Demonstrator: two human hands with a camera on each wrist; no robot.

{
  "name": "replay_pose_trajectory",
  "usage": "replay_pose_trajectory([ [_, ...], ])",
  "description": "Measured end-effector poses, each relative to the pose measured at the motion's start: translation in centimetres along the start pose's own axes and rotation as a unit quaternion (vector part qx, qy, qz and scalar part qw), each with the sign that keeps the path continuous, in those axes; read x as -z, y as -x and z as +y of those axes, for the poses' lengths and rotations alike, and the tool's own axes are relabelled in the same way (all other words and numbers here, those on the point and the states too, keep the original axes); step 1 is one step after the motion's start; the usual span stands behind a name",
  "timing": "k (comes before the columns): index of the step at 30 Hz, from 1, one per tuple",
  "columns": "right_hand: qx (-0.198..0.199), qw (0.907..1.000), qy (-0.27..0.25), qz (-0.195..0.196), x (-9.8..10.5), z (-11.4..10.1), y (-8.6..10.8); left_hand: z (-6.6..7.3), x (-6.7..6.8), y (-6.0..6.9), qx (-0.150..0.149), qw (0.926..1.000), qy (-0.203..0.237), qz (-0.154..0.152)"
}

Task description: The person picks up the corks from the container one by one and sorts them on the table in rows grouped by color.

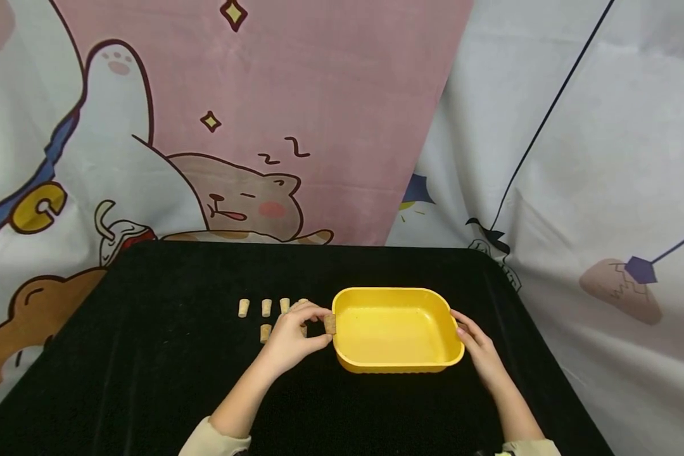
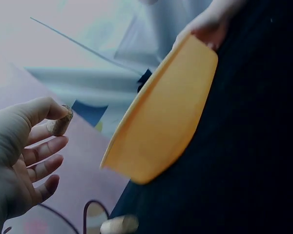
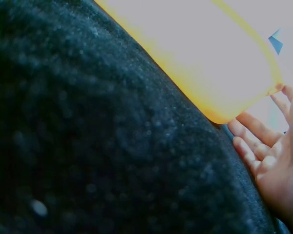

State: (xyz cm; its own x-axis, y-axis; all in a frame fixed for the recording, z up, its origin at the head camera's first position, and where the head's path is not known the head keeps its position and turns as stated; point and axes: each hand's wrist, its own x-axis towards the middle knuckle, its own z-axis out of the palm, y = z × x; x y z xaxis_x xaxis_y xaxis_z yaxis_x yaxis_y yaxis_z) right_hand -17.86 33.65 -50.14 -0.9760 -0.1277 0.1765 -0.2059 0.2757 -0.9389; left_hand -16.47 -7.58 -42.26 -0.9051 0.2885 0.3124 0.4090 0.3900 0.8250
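My left hand pinches a small tapered cork between thumb and fingers, beside the left rim of a yellow plastic basin. The left wrist view shows the held cork at the fingertips, apart from the basin's wall. At the basin's right end, my right hand touches the rim and outer side with fingers mostly extended. In the right wrist view, these fingers lie against the basin's corner. Inside the basin, no cork is visible.
Several corks stand on the black cloth-covered table, including a left cork and a front cork. My left hand partly hides some others. Behind the table hangs a printed cartoon curtain.
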Motion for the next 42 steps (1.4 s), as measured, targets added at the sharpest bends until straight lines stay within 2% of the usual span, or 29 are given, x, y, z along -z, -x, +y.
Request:
replay_pose_trajectory([
  [3,-0.004,1.0,-0.005,-0.002,0.0,0.2,0.1,-0.9,1.3,0.9,0.001,0.9999,-0.005,0.011],
  [7,-0.003,0.9999,-0.011,-0.004,0.0,0.5,0.3,-2.3,3.1,2.0,0.007,0.9998,-0.014,0.01],
  [13,0.002,0.9999,-0.01,-0.004,0.3,0.4,0.1,-4.3,6.0,3.3,0.007,0.9986,-0.053,0.002],
  [18,0.005,1.0,-0.005,-0.004,0.4,0.3,0.0,-5.8,7.9,4.1,0.017,0.9964,-0.084,-0.002],
  [25,0.008,0.9999,-0.006,-0.009,0.3,0.2,0.0,-8.1,9.6,4.7,0.039,0.9913,-0.124,-0.022],
  [33,0.013,0.9998,-0.013,-0.004,0.2,0.2,0.1,-10.8,11.1,4.5,0.068,0.9886,-0.125,-0.05],
  [42,0.012,0.9999,-0.012,0.0,0.0,0.0,0.1,-12.4,11.9,4.5,0.081,0.9839,-0.147,-0.062],
])
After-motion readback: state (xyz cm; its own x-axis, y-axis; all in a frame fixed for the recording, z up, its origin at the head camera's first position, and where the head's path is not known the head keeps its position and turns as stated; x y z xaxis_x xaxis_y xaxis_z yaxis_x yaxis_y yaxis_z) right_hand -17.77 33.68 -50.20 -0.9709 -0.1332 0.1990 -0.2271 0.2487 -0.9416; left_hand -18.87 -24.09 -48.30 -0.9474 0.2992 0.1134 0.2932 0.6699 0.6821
